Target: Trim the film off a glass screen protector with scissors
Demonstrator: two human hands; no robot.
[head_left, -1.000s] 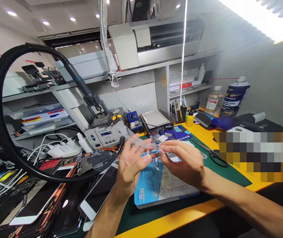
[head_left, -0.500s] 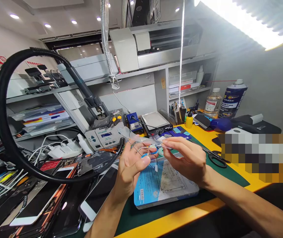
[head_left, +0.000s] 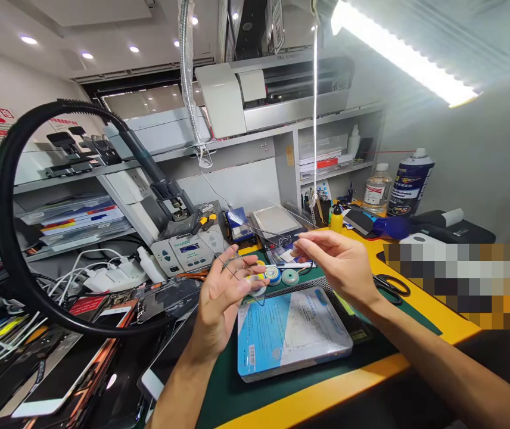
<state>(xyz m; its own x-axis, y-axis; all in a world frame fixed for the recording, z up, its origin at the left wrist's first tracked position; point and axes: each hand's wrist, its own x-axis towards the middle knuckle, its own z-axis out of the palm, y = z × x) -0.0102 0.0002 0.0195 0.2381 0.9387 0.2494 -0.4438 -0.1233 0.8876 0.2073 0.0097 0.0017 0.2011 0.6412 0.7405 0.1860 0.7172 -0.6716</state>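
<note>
Fingers spread and slightly curled, my left hand [head_left: 220,295] holds up a clear thin sheet with a dark edge [head_left: 261,298], which looks like a screen protector. My right hand [head_left: 342,265] is raised to the right with thumb and forefinger pinched on a clear film [head_left: 277,219]; its outline is faint against the background. Below both hands a blue and white flat box [head_left: 295,333] lies on the green mat [head_left: 223,387]. Behind the fingers stand small round containers, among them a blue and white one [head_left: 273,275] and a pale green one [head_left: 289,276].
Phones [head_left: 76,363] and parts crowd the left side, under a looped black hose [head_left: 2,238]. A grey control unit [head_left: 192,250] stands behind. Black scissors [head_left: 393,289], a yellow bottle [head_left: 336,219], a spray can [head_left: 409,185] and a clear bottle [head_left: 376,189] are on the right.
My hands have moved apart, the left one down and to the left. The clear film now stretches from the right fingers, separate from the dark-edged sheet. The view has shifted slightly.
</note>
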